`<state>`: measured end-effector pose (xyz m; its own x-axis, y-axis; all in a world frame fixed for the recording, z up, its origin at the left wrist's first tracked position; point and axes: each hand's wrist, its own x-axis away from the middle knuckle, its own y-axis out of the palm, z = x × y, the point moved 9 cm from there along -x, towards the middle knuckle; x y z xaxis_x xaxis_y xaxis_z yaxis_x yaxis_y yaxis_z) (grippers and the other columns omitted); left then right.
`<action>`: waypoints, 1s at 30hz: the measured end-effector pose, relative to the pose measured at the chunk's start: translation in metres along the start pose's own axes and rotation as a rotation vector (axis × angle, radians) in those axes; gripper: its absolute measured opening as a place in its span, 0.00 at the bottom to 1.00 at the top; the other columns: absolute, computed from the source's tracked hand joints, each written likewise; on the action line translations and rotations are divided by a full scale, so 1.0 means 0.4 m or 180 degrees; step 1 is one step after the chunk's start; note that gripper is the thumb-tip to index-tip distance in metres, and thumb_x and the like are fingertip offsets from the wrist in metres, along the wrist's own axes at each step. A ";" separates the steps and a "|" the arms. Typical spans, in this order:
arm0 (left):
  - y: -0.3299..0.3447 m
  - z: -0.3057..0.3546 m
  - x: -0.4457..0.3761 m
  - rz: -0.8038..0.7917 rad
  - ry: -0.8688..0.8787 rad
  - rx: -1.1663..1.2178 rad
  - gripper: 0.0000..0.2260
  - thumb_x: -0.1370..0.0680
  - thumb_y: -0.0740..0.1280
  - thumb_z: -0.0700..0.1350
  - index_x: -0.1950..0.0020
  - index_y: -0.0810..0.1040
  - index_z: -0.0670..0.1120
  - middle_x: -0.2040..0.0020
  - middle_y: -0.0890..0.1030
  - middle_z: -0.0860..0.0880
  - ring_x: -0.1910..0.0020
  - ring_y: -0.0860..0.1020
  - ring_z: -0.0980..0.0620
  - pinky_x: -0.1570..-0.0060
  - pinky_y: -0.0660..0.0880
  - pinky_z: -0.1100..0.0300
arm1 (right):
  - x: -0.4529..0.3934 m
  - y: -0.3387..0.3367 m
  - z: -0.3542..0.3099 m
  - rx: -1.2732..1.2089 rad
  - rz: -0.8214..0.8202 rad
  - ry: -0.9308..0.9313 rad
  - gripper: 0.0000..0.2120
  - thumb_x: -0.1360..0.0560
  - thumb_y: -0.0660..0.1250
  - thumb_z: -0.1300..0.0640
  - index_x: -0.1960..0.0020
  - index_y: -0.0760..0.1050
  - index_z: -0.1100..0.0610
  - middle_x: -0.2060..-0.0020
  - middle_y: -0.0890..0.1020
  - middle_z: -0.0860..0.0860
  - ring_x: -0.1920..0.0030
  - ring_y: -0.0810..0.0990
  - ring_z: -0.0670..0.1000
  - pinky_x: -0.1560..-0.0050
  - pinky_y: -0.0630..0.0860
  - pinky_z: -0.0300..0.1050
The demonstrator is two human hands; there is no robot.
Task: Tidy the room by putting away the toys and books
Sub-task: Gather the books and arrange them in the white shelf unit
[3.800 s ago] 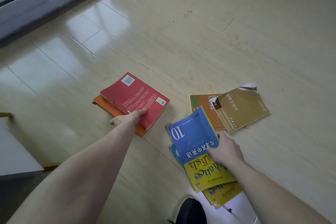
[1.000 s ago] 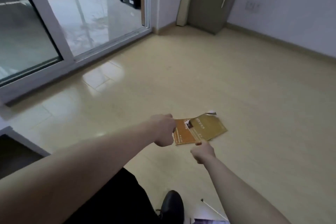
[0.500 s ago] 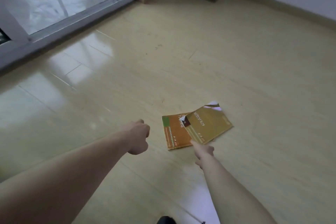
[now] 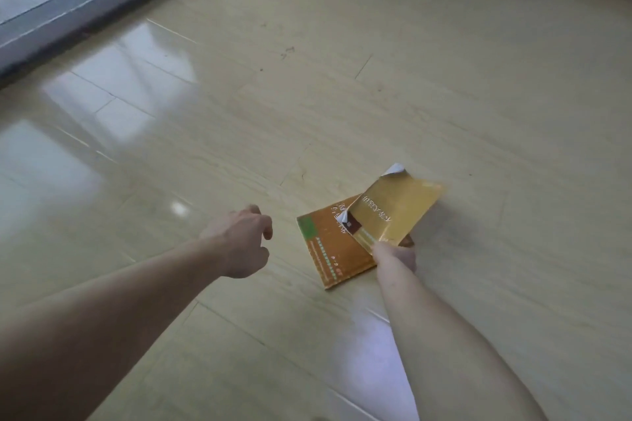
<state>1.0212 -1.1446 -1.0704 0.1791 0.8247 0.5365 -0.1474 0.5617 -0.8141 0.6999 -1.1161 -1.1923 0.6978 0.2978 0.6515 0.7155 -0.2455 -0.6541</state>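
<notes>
Down on the pale wooden floor [image 4: 342, 96], my right hand [image 4: 396, 258] has its grip closed on the near corner of the yellow book [image 4: 393, 208], fingers curled under the cover and the thumb side on top. That book is tipped up off the floor at its near end, tilted, with its long axis running from my hand away to the far right; its far left corner has a curl of white page [image 4: 393, 170] sticking up. The printed title on its cover runs along the left edge, and reads upside down from where I stand.

Under and to the left of it lies the orange book [image 4: 328, 249], flat on the floor, its long axis running from near right to far left, with a green band along its left edge. The yellow book overlaps its far right part; I cannot tell whether the two still touch there.

My left hand [image 4: 242, 243] hovers just left of the orange book, apart from it, holding nothing. Its fingers hang loosely curled, knuckles up, the wrist bent a little downward. That forearm reaches in from the near left, while the right forearm comes up from the near right edge, almost straight toward the books.

Far left, the grey frame of a sliding glass door [image 4: 102, 0] runs along the floor, and the boards near it shine with reflected light.
</notes>
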 end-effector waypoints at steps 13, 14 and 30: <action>0.021 -0.008 0.029 -0.0071 -0.0046 0.0125 0.16 0.22 0.66 0.47 0.35 0.78 0.52 0.32 0.71 0.52 0.40 0.78 0.47 0.38 0.75 0.52 | 0.142 0.076 0.083 0.0100 -0.0212 0.0325 0.39 0.33 0.80 0.56 0.29 0.65 0.63 0.30 0.65 0.61 0.36 0.75 0.66 0.37 0.76 0.54; 0.019 -0.018 0.024 -0.0069 -0.0060 0.0160 0.15 0.23 0.66 0.47 0.35 0.78 0.52 0.32 0.71 0.52 0.40 0.77 0.47 0.38 0.75 0.52 | 0.147 0.099 0.076 0.0023 -0.0255 0.0261 0.41 0.33 0.80 0.56 0.27 0.62 0.63 0.29 0.62 0.62 0.33 0.72 0.68 0.32 0.73 0.57; 0.007 -0.101 0.063 0.0100 -0.1020 0.1728 0.38 0.26 0.72 0.65 0.23 0.68 0.45 0.27 0.72 0.45 0.32 0.75 0.43 0.32 0.73 0.49 | 0.261 0.134 0.045 -0.1646 -0.1768 -0.0209 0.12 0.27 0.73 0.68 0.47 0.78 0.57 0.58 0.84 0.51 0.63 0.80 0.48 0.64 0.73 0.41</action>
<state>1.0644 -1.1248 -1.0682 -0.1211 0.7732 0.6225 -0.6357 0.4213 -0.6469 0.8105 -1.0817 -1.1664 0.2386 0.5541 0.7975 0.8974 -0.4397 0.0369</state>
